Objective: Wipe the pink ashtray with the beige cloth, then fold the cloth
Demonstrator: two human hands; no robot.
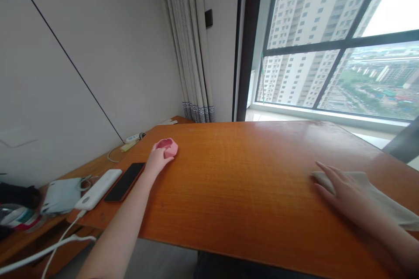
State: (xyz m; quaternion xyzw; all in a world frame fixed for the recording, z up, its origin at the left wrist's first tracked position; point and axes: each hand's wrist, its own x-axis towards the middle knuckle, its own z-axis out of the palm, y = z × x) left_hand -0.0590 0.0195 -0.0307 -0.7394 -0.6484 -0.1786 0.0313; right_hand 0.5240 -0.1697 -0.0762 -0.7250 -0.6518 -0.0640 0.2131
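Note:
My left hand (157,160) reaches out to the far left of the wooden table (229,183). Its fingers grip the near rim of a small pink faceted bowl (170,147), with the thumb along the outside. At the right side, my right hand (342,187) lies flat on a light grey cloth (376,198), fingers stretched out and thumb apart. Part of the cloth is hidden under the palm, and the rest trails to the right beneath my wrist. The right hand is slightly blurred.
Left of my left forearm lie a dark phone (125,182) and a white power bank (98,189) with a cable. Farther left are a pale pouch (60,196) and a jar (21,218). A power strip (133,138) sits by the wall. Beyond the table are a curtain (188,43) and a window.

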